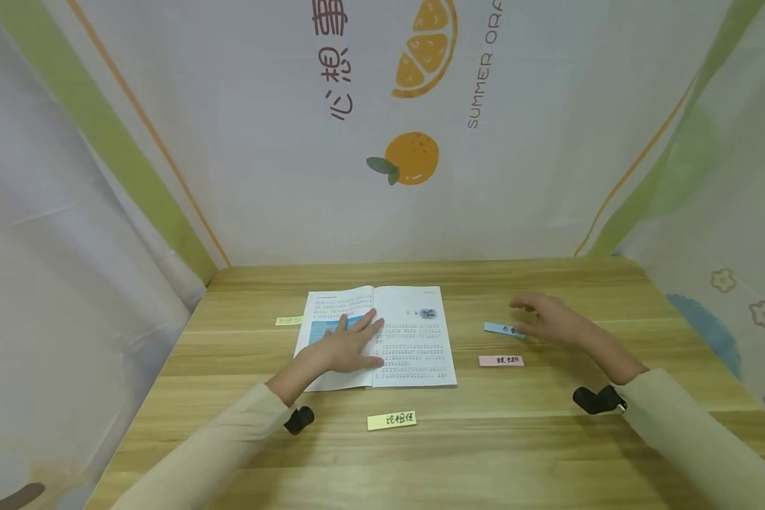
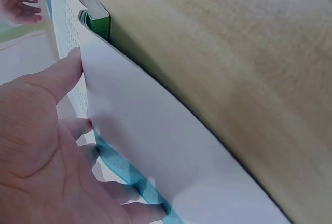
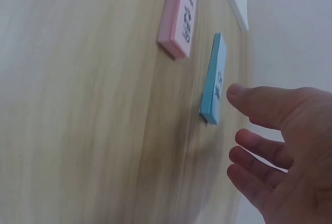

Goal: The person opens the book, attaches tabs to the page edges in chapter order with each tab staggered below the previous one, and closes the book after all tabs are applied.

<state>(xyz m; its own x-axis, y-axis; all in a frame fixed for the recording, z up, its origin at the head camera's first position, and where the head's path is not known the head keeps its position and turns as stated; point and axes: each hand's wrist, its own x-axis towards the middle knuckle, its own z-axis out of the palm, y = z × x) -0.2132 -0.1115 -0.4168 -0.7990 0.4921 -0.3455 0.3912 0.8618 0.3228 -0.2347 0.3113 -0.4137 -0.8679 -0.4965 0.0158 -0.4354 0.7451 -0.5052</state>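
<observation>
An open book (image 1: 417, 358) with printed pages lies on the wooden table. My left hand (image 1: 347, 348) rests across its left page and the middle fold, fingers spread. The left wrist view shows the fingertips touching the page near a blue printed block (image 2: 127, 169). Over on the right, my right hand (image 1: 551, 322) hovers beside a blue pad of sticky notes (image 1: 500, 329) with handwriting on it. Its fingers are loosely bent, with nothing between them; in the right wrist view the thumb is close to the blue pad (image 3: 212, 86). A pink sticky-note pad (image 1: 501, 361) lies just nearer.
A yellow sticky-note pad (image 1: 392, 421) with handwriting lies in front of the book. Beside the book's left edge is a pale green one (image 1: 289, 321). White printed curtains (image 1: 280, 198) stand behind the table and at both sides.
</observation>
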